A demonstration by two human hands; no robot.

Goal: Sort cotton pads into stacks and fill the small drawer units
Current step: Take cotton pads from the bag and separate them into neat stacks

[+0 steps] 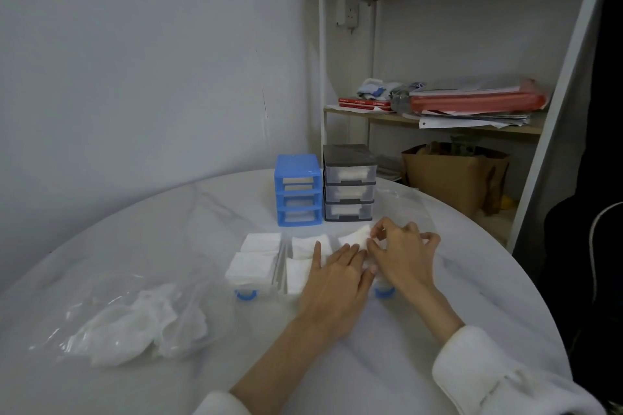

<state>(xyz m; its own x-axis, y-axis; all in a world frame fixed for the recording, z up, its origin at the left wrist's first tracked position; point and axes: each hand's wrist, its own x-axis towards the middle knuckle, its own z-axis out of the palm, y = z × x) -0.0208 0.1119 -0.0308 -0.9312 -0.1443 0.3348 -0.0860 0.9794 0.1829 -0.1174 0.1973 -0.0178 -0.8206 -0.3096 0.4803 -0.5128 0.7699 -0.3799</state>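
Observation:
White square cotton pads lie in stacks in clear drawers with blue handles on the table: a left drawer (251, 268) and a middle drawer (298, 271). My left hand (333, 283) lies flat with straight fingers on the pads of the right-hand drawer. My right hand (401, 254) pinches a cotton pad (355, 237) at its edge, just above that drawer. A blue drawer frame (297, 190) with its slots showing no drawers stands behind. Beside it stands a dark grey drawer unit (349, 192) with three clear drawers holding pads.
A crumpled clear plastic bag (135, 323) with loose pads lies at the front left of the round white table (472, 280). A shelf (438, 118) with papers and a brown paper bag (451, 175) stand at the right behind the table.

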